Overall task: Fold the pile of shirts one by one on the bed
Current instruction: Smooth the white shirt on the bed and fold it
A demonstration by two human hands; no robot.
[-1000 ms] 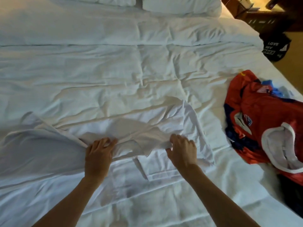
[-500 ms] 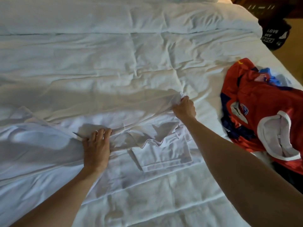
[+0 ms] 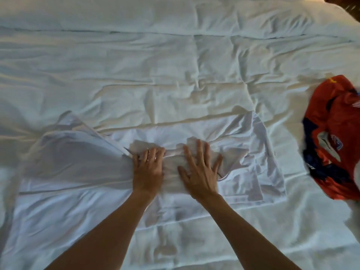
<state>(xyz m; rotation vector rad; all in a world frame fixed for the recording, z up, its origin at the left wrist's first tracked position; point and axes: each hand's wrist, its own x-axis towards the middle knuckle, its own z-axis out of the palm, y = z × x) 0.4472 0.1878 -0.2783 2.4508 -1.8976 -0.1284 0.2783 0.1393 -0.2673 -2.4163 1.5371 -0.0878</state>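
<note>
A white shirt (image 3: 251,145) lies spread across the white bed (image 3: 175,75) in front of me, its body running left and a sleeve at the right. My left hand (image 3: 148,168) presses on the shirt's bunched middle, fingers curled into the cloth. Just to its right, my right hand (image 3: 200,170) rests flat on the shirt with fingers spread. A red and navy jersey (image 3: 337,152) tops the pile of shirts at the bed's right edge.
The white duvet is wrinkled and stretches far beyond the shirt. A fold line of bedding (image 3: 175,34) crosses the far part of the bed. A brown piece of furniture (image 3: 342,6) shows at the top right corner.
My right hand has come back from the shirt's far right edge and now lies flat beside my left hand. The shirt's right part is laid flatter. The view shifted left.
</note>
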